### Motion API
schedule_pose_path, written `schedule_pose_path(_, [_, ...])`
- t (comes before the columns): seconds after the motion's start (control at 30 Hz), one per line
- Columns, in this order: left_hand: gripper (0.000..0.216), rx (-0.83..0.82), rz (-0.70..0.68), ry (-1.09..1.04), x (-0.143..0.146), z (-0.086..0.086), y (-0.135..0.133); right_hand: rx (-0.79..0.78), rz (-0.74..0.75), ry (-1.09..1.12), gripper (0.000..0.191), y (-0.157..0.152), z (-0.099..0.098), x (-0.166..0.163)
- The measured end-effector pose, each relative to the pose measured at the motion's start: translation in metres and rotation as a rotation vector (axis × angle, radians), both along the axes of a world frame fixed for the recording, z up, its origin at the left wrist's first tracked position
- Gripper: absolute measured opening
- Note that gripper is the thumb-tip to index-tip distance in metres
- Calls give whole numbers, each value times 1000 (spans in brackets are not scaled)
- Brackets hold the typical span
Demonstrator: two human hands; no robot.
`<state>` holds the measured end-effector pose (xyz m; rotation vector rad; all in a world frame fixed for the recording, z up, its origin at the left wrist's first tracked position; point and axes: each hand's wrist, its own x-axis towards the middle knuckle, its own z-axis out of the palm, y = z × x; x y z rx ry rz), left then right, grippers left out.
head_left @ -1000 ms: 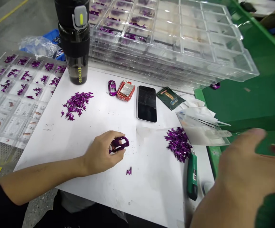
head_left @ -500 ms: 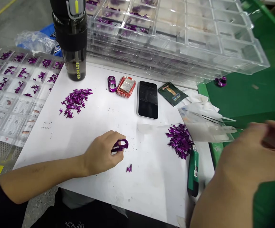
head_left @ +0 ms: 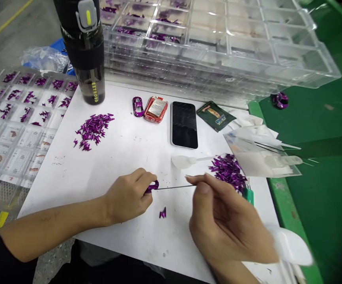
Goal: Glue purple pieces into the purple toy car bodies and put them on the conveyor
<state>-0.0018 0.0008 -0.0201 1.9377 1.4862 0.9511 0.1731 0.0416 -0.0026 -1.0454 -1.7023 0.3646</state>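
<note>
My left hand rests on the white board and pinches a small purple metallic part. My right hand is in front of it, fingers closed on a thin metal needle whose tip points at the purple part. One loose purple piece lies just below the two hands. A pile of purple pieces sits behind my right hand, and another pile lies to the far left of the board.
A dark water bottle stands at the back left. A phone, a red packet, a purple toy car and a green sachet lie mid-board. Clear compartment trays are stacked behind; another tray lies left. Green bench right.
My right hand came in from the right edge to the middle, now holding a needle against the purple part. The left hand stayed put, closing lower over the part.
</note>
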Motion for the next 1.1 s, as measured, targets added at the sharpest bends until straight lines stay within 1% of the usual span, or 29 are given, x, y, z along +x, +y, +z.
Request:
schedule_pose_path(0.1, [32,6,-3,-13,0,0,0,139,14,-34,55,-2,-2,-11])
schedule_pose_path(0.23, [32,1,-5,-18,0,0,0,141,31,-66,61,3,-4,-12])
schedule_pose_path(0.3, [32,-10,-7,-19,0,-1,0,131,36,-44,60,4,-4,-10])
schedule_pose_path(0.4, [29,-37,19,-52,1,1,0,94,47,28,50,4,-1,-5])
schedule_pose_path(0.53, [12,-155,62,-174,4,7,1,134,-3,87,42,2,4,1])
schedule_pose_path(0.57, [13,-194,61,-203,4,9,1,132,3,81,43,1,4,1])
schedule_pose_path(0.63, [16,-254,57,-242,4,13,1,110,61,61,48,0,3,2])
schedule_pose_path(0.73, [16,-299,56,-258,3,17,2,117,136,28,54,-2,0,2])
schedule_pose_path(0.87, [16,-324,51,-249,3,17,2,80,111,-12,48,-4,-3,0])
schedule_pose_path(1.0, [15,-326,49,-248,3,17,1,88,138,-34,52,-3,-3,-4])
schedule_pose_path(1.1, [15,-322,55,-248,3,17,0,89,125,-48,51,-2,-3,-7])
